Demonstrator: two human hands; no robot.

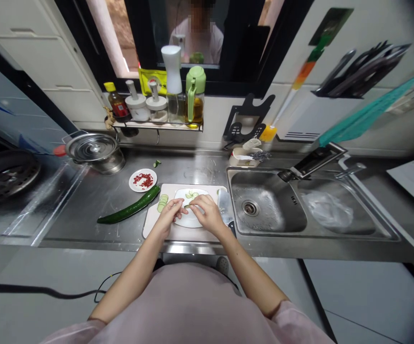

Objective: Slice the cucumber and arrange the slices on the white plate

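Both hands are over a white plate (pixel 192 220) on a pale cutting board (pixel 156 225). My right hand (pixel 207 212) pinches a thin cucumber slice (pixel 188 206), seen nearly edge-on. Close beside it on the left, my left hand (pixel 171 214) has its fingers loosely curled and apart, with nothing clearly in them. Several cucumber slices (pixel 191 194) lie at the far side of the plate. An overlapping row of slices (pixel 163 202) rests on the board by my left hand. To the right, a kitchen knife (pixel 223 203) lies flat, its black handle toward me.
A whole cucumber (pixel 130 210) lies left of the board. Behind it stand a small plate (pixel 132 187) of chopped red pieces and green scraps (pixel 157 163). A lidded pot (pixel 110 162) is further left. The double sink (pixel 271 205) adjoins on the right, below a faucet (pixel 314 162).
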